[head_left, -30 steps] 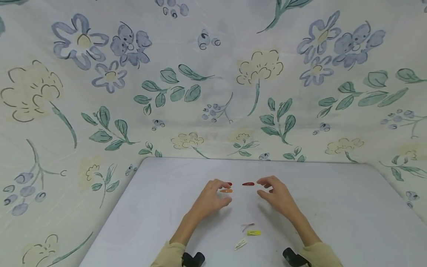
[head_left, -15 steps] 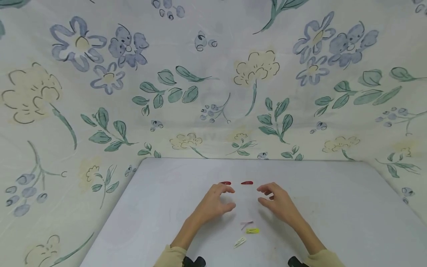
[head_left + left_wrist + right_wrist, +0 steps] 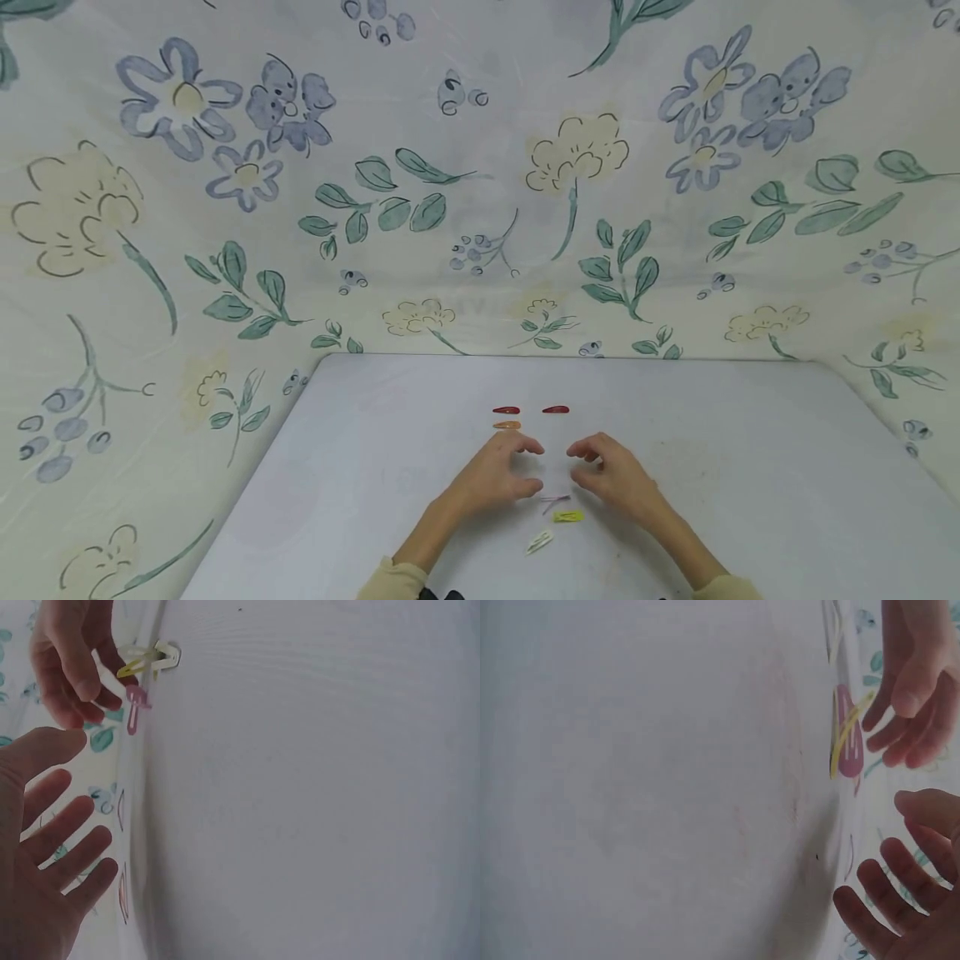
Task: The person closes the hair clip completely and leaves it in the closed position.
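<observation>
Nothing is held in my left hand [image 3: 491,475] or my right hand [image 3: 617,475]; they face each other over the middle of the table with fingers loosely bent. Beyond the left hand lie a red hair clip [image 3: 506,410] and, just below it, an orange hair clip [image 3: 507,425]. A second red hair clip [image 3: 556,410] is level with the first, to its right. Nearest both hands is a pink hair clip [image 3: 557,499], seen larger in the right wrist view as a pink clip [image 3: 850,746]. Closer to me are a yellow hair clip [image 3: 567,517] and a cream hair clip [image 3: 539,542].
The white table [image 3: 360,433] meets a floral curtain [image 3: 480,208] at its back edge and along its sides. Small specks mark the tabletop to the right of the hands.
Both hands have drawn back toward me and closer together, away from the red clips. The orange clip, covered by the left hand half a second ago, shows again.
</observation>
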`<action>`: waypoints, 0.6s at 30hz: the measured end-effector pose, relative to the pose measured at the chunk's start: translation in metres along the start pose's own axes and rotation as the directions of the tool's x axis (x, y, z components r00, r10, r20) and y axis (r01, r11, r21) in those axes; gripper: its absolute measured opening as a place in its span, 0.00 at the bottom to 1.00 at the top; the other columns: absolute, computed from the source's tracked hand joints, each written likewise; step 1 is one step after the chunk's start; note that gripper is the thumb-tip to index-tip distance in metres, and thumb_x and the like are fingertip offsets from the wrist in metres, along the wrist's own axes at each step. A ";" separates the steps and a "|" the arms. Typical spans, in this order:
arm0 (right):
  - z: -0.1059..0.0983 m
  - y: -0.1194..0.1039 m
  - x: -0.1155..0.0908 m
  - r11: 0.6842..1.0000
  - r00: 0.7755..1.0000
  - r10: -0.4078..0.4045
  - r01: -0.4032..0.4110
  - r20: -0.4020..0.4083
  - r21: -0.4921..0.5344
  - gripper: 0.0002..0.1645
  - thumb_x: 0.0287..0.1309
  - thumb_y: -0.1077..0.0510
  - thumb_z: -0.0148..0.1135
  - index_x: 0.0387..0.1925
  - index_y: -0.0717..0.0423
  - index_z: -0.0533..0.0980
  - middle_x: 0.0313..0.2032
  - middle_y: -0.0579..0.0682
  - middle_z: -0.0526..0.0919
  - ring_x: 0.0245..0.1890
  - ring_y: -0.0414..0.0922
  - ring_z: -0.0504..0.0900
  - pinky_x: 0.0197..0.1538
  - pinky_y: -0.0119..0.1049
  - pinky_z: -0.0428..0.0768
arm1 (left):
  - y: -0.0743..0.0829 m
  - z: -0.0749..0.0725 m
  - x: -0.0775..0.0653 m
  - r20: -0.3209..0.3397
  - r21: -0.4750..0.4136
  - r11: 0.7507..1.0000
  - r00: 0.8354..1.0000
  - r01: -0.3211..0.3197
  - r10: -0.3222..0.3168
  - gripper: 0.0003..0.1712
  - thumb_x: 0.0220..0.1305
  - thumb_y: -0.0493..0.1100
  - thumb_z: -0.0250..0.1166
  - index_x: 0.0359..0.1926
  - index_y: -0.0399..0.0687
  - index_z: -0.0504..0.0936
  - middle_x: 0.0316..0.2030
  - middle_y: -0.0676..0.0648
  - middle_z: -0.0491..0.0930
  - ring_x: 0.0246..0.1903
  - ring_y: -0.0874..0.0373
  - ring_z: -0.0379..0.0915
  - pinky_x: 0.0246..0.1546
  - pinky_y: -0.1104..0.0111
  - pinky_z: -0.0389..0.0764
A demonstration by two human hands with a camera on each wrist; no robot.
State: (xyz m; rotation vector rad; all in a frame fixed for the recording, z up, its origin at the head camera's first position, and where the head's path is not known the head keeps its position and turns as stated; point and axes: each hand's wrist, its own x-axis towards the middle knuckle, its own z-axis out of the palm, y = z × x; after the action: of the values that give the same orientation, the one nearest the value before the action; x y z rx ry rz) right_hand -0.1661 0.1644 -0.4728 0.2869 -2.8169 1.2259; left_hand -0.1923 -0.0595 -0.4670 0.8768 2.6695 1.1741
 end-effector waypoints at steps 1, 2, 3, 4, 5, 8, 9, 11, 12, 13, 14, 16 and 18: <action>0.001 0.000 -0.001 1.000 1.000 -0.002 0.002 0.007 -0.005 0.14 0.54 0.65 0.70 0.42 0.49 0.81 0.39 0.42 0.80 0.43 0.42 0.77 0.49 0.40 0.80 | 0.000 0.001 0.000 0.007 0.003 1.000 1.000 -0.006 0.006 0.21 0.55 0.43 0.70 0.51 0.46 0.81 0.51 0.51 0.79 0.59 0.50 0.70 0.61 0.56 0.70; 0.001 -0.001 -0.002 1.000 1.000 -0.011 0.011 0.012 -0.008 0.14 0.54 0.65 0.70 0.42 0.49 0.81 0.39 0.42 0.80 0.43 0.42 0.77 0.49 0.40 0.80 | 0.000 0.002 -0.001 0.012 0.007 1.000 1.000 -0.014 0.014 0.21 0.55 0.44 0.70 0.51 0.47 0.81 0.50 0.52 0.80 0.56 0.52 0.71 0.60 0.57 0.72; 0.002 -0.001 -0.002 1.000 1.000 -0.019 0.019 0.018 -0.010 0.14 0.54 0.65 0.70 0.42 0.49 0.81 0.39 0.43 0.80 0.43 0.42 0.77 0.49 0.40 0.80 | 0.000 0.003 -0.001 0.018 0.008 1.000 1.000 -0.021 0.021 0.21 0.55 0.44 0.71 0.51 0.47 0.81 0.49 0.52 0.80 0.54 0.53 0.72 0.58 0.59 0.72; 0.002 -0.001 -0.003 0.999 0.999 -0.030 0.031 0.022 -0.014 0.14 0.53 0.65 0.70 0.41 0.50 0.81 0.39 0.43 0.80 0.43 0.42 0.77 0.48 0.40 0.80 | 0.000 0.004 -0.002 0.023 0.005 1.000 0.999 -0.027 0.027 0.21 0.55 0.44 0.71 0.51 0.47 0.81 0.49 0.51 0.79 0.52 0.53 0.73 0.57 0.60 0.73; 0.002 -0.001 -0.004 0.999 0.999 -0.041 0.041 0.028 -0.019 0.14 0.53 0.65 0.70 0.41 0.50 0.81 0.39 0.43 0.80 0.43 0.43 0.77 0.48 0.41 0.79 | 0.001 0.005 -0.002 0.027 0.003 0.999 0.999 -0.036 0.036 0.21 0.55 0.44 0.72 0.51 0.46 0.81 0.48 0.51 0.80 0.51 0.54 0.73 0.57 0.61 0.73; 0.003 -0.001 -0.007 0.997 0.997 -0.068 0.070 0.043 -0.038 0.14 0.52 0.65 0.71 0.41 0.51 0.81 0.39 0.43 0.80 0.43 0.43 0.77 0.49 0.42 0.79 | 0.001 0.008 -0.004 0.034 -0.006 0.998 0.998 -0.055 0.055 0.21 0.54 0.44 0.73 0.50 0.46 0.81 0.47 0.50 0.80 0.50 0.54 0.73 0.55 0.63 0.74; 0.004 -0.001 -0.008 0.996 0.996 -0.074 0.077 0.049 -0.046 0.14 0.52 0.65 0.71 0.41 0.50 0.81 0.39 0.43 0.80 0.43 0.43 0.77 0.49 0.42 0.78 | 0.001 0.009 -0.004 0.036 -0.004 0.998 0.998 -0.058 0.058 0.21 0.54 0.44 0.73 0.50 0.46 0.81 0.47 0.51 0.80 0.50 0.55 0.73 0.55 0.64 0.74; 0.005 -0.001 -0.010 0.995 0.995 -0.076 0.080 0.062 -0.063 0.14 0.51 0.64 0.71 0.41 0.50 0.81 0.39 0.42 0.79 0.43 0.42 0.76 0.50 0.42 0.78 | 0.002 0.010 -0.005 0.037 -0.003 0.998 0.997 -0.066 0.066 0.21 0.54 0.44 0.73 0.49 0.46 0.81 0.47 0.51 0.80 0.49 0.55 0.73 0.55 0.64 0.74; 0.006 -0.002 -0.010 0.994 0.995 -0.076 0.080 0.068 -0.070 0.14 0.51 0.64 0.71 0.41 0.49 0.81 0.38 0.41 0.79 0.43 0.42 0.76 0.50 0.43 0.78 | 0.002 0.011 -0.006 0.040 -0.005 0.998 0.997 -0.067 0.067 0.21 0.54 0.43 0.73 0.49 0.47 0.81 0.47 0.50 0.80 0.49 0.55 0.73 0.55 0.64 0.74; 0.007 -0.002 -0.011 0.994 0.995 -0.073 0.079 0.075 -0.076 0.14 0.51 0.64 0.71 0.40 0.49 0.81 0.38 0.40 0.79 0.44 0.42 0.76 0.51 0.43 0.78 | 0.002 0.012 -0.006 0.043 -0.002 0.998 0.997 -0.068 0.068 0.21 0.54 0.43 0.73 0.49 0.47 0.82 0.46 0.50 0.80 0.49 0.55 0.73 0.55 0.65 0.74; 0.007 -0.002 -0.012 0.994 0.994 -0.070 0.077 0.081 -0.082 0.14 0.51 0.64 0.71 0.40 0.49 0.81 0.38 0.40 0.79 0.44 0.42 0.76 0.52 0.44 0.77 | 0.002 0.012 -0.006 0.046 0.001 0.998 0.997 -0.067 0.066 0.20 0.54 0.43 0.73 0.49 0.47 0.82 0.46 0.51 0.80 0.50 0.55 0.73 0.55 0.65 0.74; 0.009 -0.003 -0.014 0.994 0.994 -0.055 0.064 0.092 -0.093 0.14 0.51 0.63 0.72 0.39 0.48 0.81 0.38 0.39 0.78 0.44 0.42 0.75 0.53 0.45 0.77 | 0.003 0.014 -0.007 0.055 0.012 0.998 0.997 -0.063 0.062 0.20 0.54 0.42 0.73 0.48 0.47 0.82 0.46 0.51 0.80 0.50 0.56 0.72 0.56 0.65 0.73; 0.010 -0.003 -0.016 0.994 0.994 -0.045 0.055 0.100 -0.097 0.14 0.51 0.63 0.72 0.39 0.47 0.81 0.38 0.39 0.78 0.45 0.42 0.75 0.54 0.47 0.77 | 0.004 0.015 -0.007 0.066 0.030 0.998 0.996 -0.057 0.055 0.19 0.53 0.42 0.73 0.48 0.48 0.82 0.47 0.51 0.80 0.51 0.57 0.72 0.57 0.65 0.73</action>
State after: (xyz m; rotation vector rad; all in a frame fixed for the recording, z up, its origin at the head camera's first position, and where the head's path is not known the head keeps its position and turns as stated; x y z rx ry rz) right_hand -0.1499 0.1576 -0.4794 0.4200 -2.9220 1.0865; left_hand -0.1799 -0.0519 -0.4758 0.9836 2.6351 1.0977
